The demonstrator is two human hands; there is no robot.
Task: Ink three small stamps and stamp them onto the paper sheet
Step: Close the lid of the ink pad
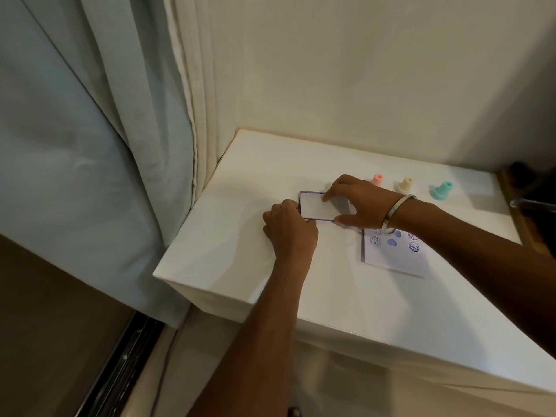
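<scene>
A flat ink pad case [316, 206] with a white lid and purple edges lies on the white table [240, 260]. My left hand [290, 228] grips its left end. My right hand [358, 203] holds its right end, forefinger on the lid and thumb at the front corner. Behind my right hand stand three small stamps: pink [376, 179], cream [405, 185] and teal [441, 191]. The paper sheet [394, 251] lies right of the case, bearing several purple prints, smiley circles and hearts; my right wrist covers its top edge.
The table sits in a corner against a cream wall [361, 70]. Pale curtains [105, 145] hang at the left. The table's front edge drops to the floor [45, 326]. A dark object [532, 200] lies beyond the table's right edge.
</scene>
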